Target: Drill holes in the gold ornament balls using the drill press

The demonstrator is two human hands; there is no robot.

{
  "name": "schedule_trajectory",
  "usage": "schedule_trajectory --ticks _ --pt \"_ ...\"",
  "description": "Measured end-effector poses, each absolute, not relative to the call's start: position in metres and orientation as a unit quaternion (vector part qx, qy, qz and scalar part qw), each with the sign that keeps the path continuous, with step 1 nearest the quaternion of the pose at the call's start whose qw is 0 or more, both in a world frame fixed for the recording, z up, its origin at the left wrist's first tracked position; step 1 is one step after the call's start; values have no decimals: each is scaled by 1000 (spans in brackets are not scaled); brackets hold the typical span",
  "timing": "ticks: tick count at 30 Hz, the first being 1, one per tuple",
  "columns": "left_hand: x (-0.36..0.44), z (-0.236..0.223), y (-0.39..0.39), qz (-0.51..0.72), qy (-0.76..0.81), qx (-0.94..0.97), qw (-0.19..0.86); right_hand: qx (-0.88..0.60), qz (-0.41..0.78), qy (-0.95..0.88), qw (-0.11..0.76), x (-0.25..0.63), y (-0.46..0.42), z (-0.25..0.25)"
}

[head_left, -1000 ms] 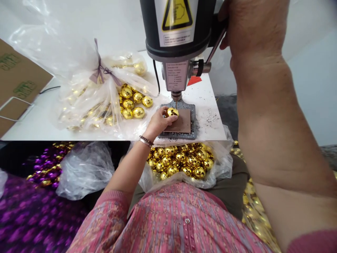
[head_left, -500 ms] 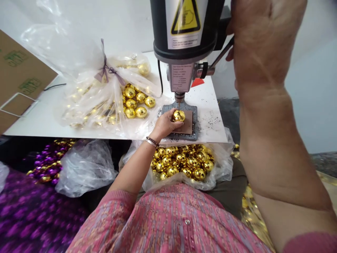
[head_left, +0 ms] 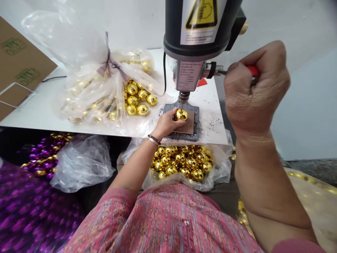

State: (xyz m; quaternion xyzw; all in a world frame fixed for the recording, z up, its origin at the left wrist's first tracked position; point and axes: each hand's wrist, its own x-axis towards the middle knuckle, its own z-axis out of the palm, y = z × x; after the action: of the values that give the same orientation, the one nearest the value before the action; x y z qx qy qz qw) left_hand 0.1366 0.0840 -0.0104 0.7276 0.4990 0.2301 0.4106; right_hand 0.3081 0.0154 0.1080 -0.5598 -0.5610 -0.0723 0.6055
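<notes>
Left hand [head_left: 167, 123] cupped one gold mirrored ball [head_left: 181, 114] on a brown pad [head_left: 190, 127] beneath the drill press [head_left: 195, 44]; right hand [head_left: 254, 89] clenched a red-gripped lever [head_left: 254, 71]. One plastic bag [head_left: 86, 102] of gold balls lay left on the table [head_left: 34, 112], another plastic bag [head_left: 218, 172] nearer.

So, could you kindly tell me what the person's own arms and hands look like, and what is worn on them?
The left hand and right hand are gloveless. Pink patterned sleeves end in ribbed cuffs. The left wrist wears a dark beaded bracelet and a silvery bangle.
</notes>
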Motion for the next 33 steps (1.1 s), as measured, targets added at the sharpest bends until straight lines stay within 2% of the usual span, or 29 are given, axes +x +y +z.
schedule_trajectory --ticks 20,33 --pt "137 -16 83 213 504 753 366 -493 -213 -547 642 308 19 54" --pt "138 -11 78 217 510 745 372 -487 -227 -528 658 307 28 19"
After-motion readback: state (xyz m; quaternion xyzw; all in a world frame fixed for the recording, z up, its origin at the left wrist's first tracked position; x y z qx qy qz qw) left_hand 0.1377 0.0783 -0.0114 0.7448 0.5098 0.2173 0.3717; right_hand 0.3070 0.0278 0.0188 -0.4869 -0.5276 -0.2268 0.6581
